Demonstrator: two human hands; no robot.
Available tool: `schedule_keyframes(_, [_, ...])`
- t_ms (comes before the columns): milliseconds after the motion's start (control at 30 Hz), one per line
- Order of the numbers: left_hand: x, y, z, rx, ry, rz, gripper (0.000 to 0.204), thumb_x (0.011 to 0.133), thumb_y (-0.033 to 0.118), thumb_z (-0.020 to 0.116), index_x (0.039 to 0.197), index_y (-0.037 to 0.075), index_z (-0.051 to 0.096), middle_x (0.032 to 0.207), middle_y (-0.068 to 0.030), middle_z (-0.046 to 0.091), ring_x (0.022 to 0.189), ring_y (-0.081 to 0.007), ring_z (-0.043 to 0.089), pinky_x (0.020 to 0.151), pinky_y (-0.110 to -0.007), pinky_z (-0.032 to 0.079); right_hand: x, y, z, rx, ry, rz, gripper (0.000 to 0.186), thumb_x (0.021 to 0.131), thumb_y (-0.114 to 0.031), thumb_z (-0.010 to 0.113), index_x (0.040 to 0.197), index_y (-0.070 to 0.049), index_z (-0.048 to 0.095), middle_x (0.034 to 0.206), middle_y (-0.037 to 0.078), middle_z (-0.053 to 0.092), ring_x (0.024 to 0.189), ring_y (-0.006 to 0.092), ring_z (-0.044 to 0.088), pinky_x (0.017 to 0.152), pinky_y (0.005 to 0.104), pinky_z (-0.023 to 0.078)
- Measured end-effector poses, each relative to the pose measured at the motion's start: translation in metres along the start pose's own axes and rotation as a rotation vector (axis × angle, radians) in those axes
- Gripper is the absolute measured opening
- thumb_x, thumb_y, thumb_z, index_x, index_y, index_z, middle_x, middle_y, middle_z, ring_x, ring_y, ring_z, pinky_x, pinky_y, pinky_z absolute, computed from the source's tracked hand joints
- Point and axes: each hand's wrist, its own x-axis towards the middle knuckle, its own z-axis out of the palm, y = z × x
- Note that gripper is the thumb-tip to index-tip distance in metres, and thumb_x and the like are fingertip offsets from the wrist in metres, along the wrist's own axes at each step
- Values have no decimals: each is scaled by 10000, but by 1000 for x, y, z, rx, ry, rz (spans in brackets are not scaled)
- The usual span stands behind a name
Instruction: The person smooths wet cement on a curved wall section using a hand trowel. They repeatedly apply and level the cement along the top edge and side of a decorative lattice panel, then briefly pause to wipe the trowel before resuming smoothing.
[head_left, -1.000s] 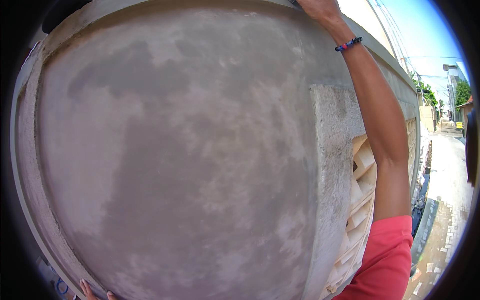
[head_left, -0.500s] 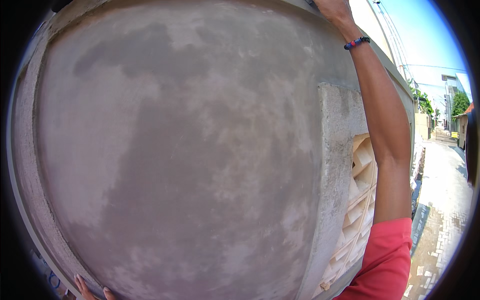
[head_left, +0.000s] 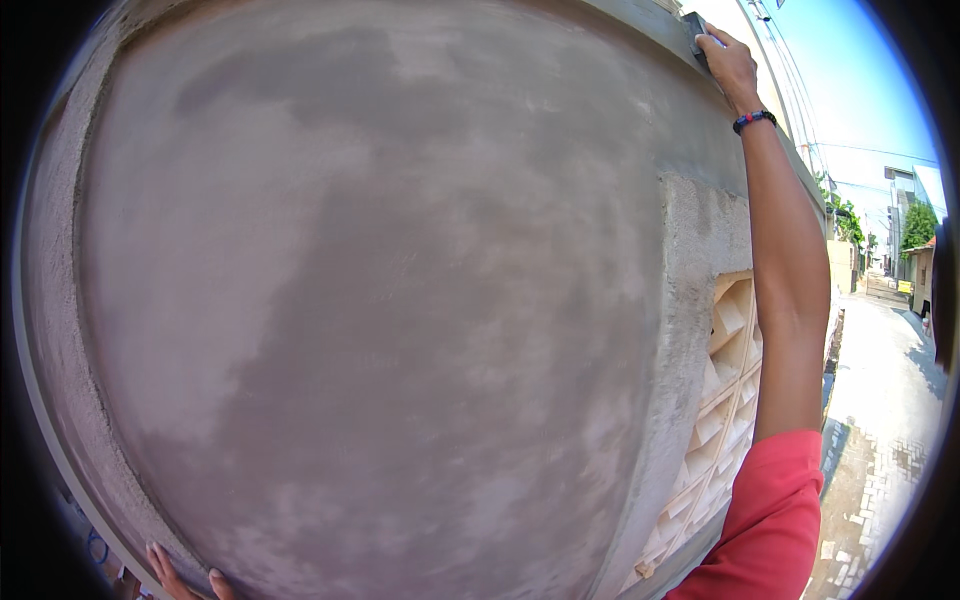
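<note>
A grey, freshly plastered wall [head_left: 380, 300] with damp darker patches fills most of the view. My right hand [head_left: 728, 62] reaches high up to the wall's top edge and is closed on a small dark tool [head_left: 696, 30] pressed to the plaster. A beaded bracelet [head_left: 754, 120] circles that wrist, and a red sleeve [head_left: 770, 520] covers the upper arm. At the bottom edge, the fingertips of my left hand [head_left: 180, 578] rest spread against the base of the wall; the rest of that hand is out of view.
To the right of the plaster stands a cream patterned vent-block panel [head_left: 725, 400]. Beyond it a paved lane [head_left: 880, 420] runs away between walls, with buildings, trees and overhead wires under a blue sky.
The view has shifted so that my right hand and the dark tool at the wall's top now show fully. My left fingertips stay at the wall's base.
</note>
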Motion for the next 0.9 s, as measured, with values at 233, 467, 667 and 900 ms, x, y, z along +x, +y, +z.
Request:
schedule_keyframes(233, [-7, -8, 1, -116, 79, -2, 678, 732, 263, 770, 1313, 11, 527, 1369, -224, 493, 1277, -371, 446, 1111, -463, 312, -24, -72, 15, -53, 25, -235, 525, 795, -464, 616, 1248, -200, 649, 1101, 145, 693, 1012, 247, 662, 908, 359, 487])
schedule_keyframes(467, [-6, -20, 8, -81, 71, 40, 679, 760, 292, 744, 1323, -6, 508, 1359, -227, 498, 1275, -368, 447, 1102, -467, 322, -25, -3, 9, 87, -55, -151, 523, 829, -495, 611, 1263, -205, 638, 1092, 138, 695, 1019, 259, 657, 915, 345, 478])
schedule_keyframes(667, [-7, -31, 25, -204, 111, 66, 731, 785, 433, 738, 1307, -25, 512, 1327, -221, 525, 1240, -360, 487, 1059, -469, 377, 17, -11, 7, -66, 12, -224, 485, 835, -435, 632, 1248, -180, 646, 1112, 136, 692, 1024, 215, 657, 906, 318, 483])
schedule_keyframes(900, [-6, -25, 22, -137, 177, 134, 796, 811, 606, 648, 1285, -20, 521, 1299, -208, 546, 1210, -354, 513, 1038, -467, 403, -43, -64, 2, 116, -93, -236, 484, 823, -414, 649, 1240, -168, 650, 1108, 117, 696, 1002, 221, 662, 894, 314, 478])
